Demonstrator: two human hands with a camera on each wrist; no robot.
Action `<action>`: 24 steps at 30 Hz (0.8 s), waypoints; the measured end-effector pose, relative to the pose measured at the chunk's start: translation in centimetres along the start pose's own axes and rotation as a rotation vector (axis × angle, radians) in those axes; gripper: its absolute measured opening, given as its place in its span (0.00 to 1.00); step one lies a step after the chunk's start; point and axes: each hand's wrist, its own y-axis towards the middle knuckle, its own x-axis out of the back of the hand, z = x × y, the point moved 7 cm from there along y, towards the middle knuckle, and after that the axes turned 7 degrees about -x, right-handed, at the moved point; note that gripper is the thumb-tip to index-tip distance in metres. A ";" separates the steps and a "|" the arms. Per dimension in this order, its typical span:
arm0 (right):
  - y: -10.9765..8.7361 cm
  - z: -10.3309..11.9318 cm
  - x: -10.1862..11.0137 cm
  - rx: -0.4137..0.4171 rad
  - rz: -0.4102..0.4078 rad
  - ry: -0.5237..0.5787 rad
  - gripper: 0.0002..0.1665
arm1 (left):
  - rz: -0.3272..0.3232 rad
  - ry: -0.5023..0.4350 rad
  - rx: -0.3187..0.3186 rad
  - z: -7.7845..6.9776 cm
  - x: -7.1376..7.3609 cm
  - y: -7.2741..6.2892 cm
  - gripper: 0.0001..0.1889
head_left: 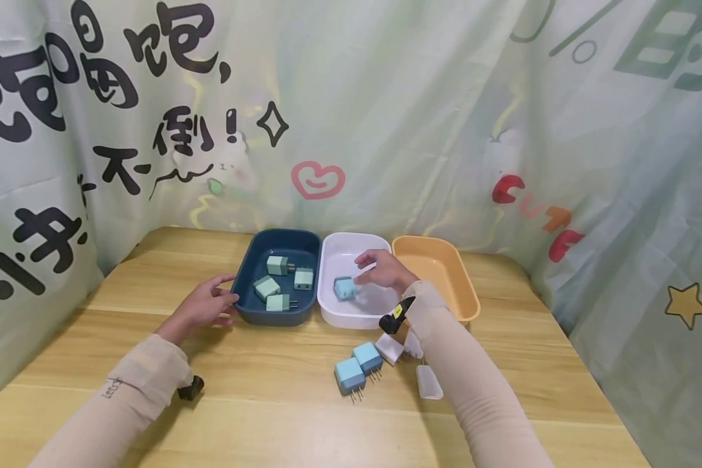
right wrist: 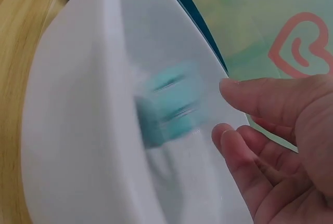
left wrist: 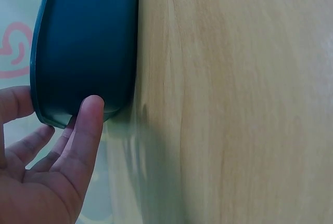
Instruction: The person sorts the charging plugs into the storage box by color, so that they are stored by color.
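My left hand (head_left: 209, 303) is at the left end of the navy bin (head_left: 247, 311), its straight, spread fingertips right at the wall and rim. Inside that bin lie several pale green plug adapters (head_left: 277, 265). Over the white bin (head_left: 357, 320) is my right hand (head_left: 383, 270), thumb and fingers apart with nothing between them. Just beyond its fingertips, a light blue plug adapter (head_left: 345, 288) is within the white bin; it looks blurred in the right wrist view.
An orange bin (head_left: 439, 253) stands right of the white one, partly behind my right forearm. On the wooden table (head_left: 257, 403) in front are two blue adapters (head_left: 350, 376) with prongs showing and several white ones (head_left: 429, 382) by my right sleeve. A printed curtain (head_left: 398, 117) hangs behind.
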 end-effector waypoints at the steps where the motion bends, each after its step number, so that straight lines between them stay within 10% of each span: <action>1: 0.0 0.0 0.0 -0.001 -0.003 -0.002 0.24 | 0.000 -0.001 -0.002 0.0 0.0 0.0 0.31; 24: -4.9 0.5 0.4 0.010 0.137 0.186 0.19 | 0.008 -0.017 -0.016 0.1 -0.1 0.0 0.32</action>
